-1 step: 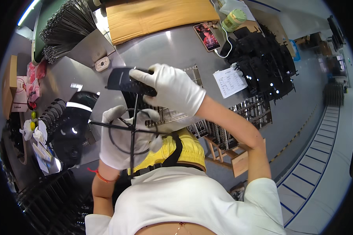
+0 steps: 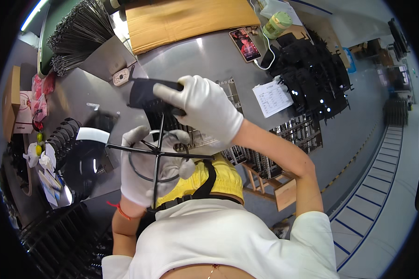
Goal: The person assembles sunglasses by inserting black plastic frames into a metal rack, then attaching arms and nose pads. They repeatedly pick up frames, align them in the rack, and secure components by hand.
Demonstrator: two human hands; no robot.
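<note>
Okay, both hands are loaded. Right hand (image 2: 206, 107), white-gloved, is closed on the right end of a dark curved panel (image 2: 142, 95), with one finger laid along its face. Panel is up in front of the body, over the metal bench (image 2: 172, 63).

Left hand (image 2: 136, 183), also gloved, sits lower, nearer the waist. Its fingers are curled round a black rod frame (image 2: 158, 152) — four arms crossing at a hub, plus a ring — with one digit sticking up on the far-left side. Frame's upper arm points at the panel; from where I stand I can't tell whether they touch.

Around them: thin wires (image 2: 81, 37) bundled at the back left, a small white device (image 2: 121, 77) just beyond the panel, glossy black parts (image 2: 79, 162) to the left. Flattened cardboard (image 2: 191, 21) along the back edge, lit phone (image 2: 245, 45) with a white cable plugged in, then a paper sheet (image 2: 272, 98) next to a heap of black pieces (image 2: 309, 79) on the right.
</note>
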